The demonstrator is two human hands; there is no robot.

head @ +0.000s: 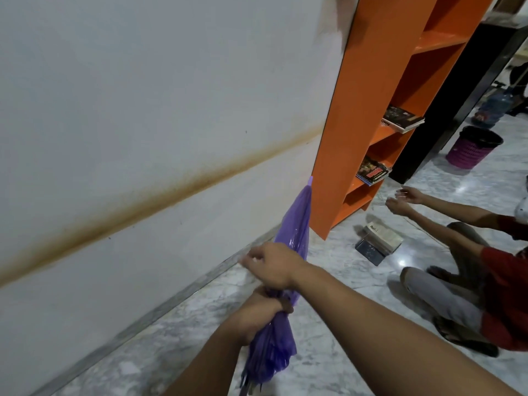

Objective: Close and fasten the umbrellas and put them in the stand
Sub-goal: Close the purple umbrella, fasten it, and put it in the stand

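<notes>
A folded purple umbrella [297, 224] points up and away from me toward the wall, its tip near the orange shelf. My left hand [257, 312] is clenched around the gathered canopy at its middle. My right hand [271, 264] sits just above it, fingers curled at the fabric on the left side; what it pinches is hidden. The lower folds [274, 352] hang loose below my left hand. The handle is out of sight.
A white wall with a brown stain fills the left. An orange bookshelf [380, 110] with books stands ahead. Another person [471, 275] sits on the marble floor at the right, hands outstretched. Books [380, 241] lie on the floor. A purple basket [471, 147] stands farther back.
</notes>
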